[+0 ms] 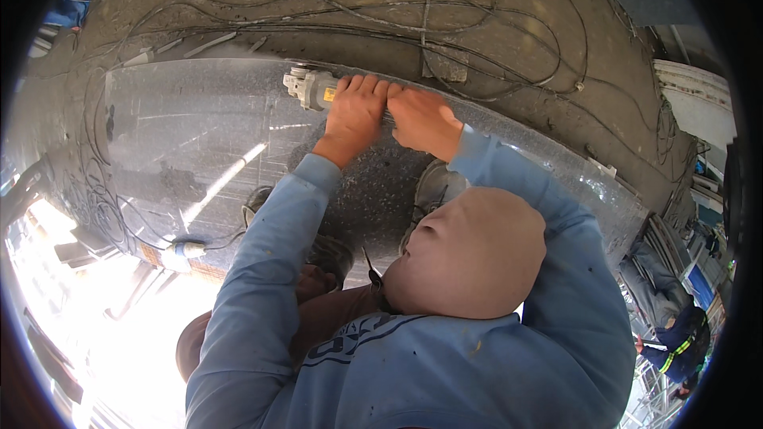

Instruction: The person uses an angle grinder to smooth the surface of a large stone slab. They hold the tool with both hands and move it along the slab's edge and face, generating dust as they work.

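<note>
A grey angle grinder (311, 89) with a yellow label lies across the far edge of a large dark speckled stone slab (199, 103). Its head points left, and the disc is hard to make out. Just behind the head, my left hand (354, 119) is wrapped round the body. Beside it, touching it, my right hand (421, 117) is closed round the rear part of the tool, which the fingers mostly hide. Both forearms reach forward in light blue sleeves. Pale dust shows along the slab edge near the grinder's head.
Dark cables (509, 12) loop over the dusty brown ground beyond the slab. A white and blue cable connector (185, 250) lies at the slab's near left. My boots (439, 187) are on the slab. Another person (682, 343) in dark clothes with a reflective stripe is at the far right.
</note>
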`<state>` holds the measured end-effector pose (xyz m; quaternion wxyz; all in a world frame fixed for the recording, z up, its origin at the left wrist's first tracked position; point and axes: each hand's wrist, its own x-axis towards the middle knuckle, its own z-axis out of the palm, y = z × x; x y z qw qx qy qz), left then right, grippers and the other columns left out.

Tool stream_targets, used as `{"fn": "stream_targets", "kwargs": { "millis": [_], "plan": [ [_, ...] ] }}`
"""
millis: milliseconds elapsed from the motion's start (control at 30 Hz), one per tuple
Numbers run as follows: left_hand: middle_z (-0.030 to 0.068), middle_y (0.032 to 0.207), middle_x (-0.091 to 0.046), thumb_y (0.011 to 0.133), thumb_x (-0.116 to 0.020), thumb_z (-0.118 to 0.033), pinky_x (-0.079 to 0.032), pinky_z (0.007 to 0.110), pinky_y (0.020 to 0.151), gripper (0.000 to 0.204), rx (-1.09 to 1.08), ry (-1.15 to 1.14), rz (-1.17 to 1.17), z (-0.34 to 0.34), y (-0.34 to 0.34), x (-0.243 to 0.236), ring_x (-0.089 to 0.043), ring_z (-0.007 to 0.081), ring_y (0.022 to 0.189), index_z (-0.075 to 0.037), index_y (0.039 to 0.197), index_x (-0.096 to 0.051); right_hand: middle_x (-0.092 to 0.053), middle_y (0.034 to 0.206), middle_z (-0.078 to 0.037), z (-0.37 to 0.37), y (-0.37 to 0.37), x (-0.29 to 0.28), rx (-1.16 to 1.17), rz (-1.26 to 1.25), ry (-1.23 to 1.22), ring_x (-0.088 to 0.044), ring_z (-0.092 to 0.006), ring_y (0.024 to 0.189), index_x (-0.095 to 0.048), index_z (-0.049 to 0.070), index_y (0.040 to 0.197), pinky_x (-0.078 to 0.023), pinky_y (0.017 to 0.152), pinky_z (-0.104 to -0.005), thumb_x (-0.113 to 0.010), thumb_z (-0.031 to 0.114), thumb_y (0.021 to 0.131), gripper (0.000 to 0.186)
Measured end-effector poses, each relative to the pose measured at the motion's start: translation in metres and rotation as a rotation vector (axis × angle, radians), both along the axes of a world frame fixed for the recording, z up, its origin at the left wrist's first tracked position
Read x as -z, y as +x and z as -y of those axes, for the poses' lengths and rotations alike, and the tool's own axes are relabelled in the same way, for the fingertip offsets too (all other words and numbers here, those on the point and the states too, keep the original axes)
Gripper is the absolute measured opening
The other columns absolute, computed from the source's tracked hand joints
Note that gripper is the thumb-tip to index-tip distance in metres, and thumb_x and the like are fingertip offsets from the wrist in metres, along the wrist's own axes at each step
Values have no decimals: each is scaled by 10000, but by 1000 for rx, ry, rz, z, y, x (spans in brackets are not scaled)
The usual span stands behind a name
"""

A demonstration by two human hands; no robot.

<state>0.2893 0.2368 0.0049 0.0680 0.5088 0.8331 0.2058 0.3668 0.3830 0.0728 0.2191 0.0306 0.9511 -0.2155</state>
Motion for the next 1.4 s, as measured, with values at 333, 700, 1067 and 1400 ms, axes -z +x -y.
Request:
{"fn": "stream_targets", "kwargs": {
  "millis": [333,700,1067,1400],
  "plan": [
    [76,977,-613,774,-682,-52,-466,440,910,307,4,17,0,4,-3,0,-615,303,985,-117,1070,-627,-735,960,-226,2,-3,0,-22,26,3,-739,-366,942,-672,-50,989,-596,803,-443,-733,-16,747,252],
    [79,974,-621,804,-665,-87,-456,429,937,248,18,71,41,-21,28,-17,-619,294,990,-100,1049,-630,-705,892,-196,-19,30,-19,-6,-43,30,-711,-354,935,-633,-25,978,-577,821,-452,-703,-4,766,225],
    [75,1015,-629,790,-685,-77,-458,426,945,330,6,-18,5,-4,9,-3,-616,300,1022,-120,1112,-633,-737,934,-216,-5,11,4,28,-12,-4,-738,-369,940,-659,-38,997,-598,795,-456,-709,-20,765,239],
    [74,1033,-629,775,-693,-63,-463,435,938,376,23,-52,-13,6,-8,8,-618,299,1031,-130,1139,-629,-742,946,-209,2,-6,10,-14,-6,-10,-744,-371,924,-677,-41,973,-599,780,-449,-725,-19,752,227]
  ]
}}
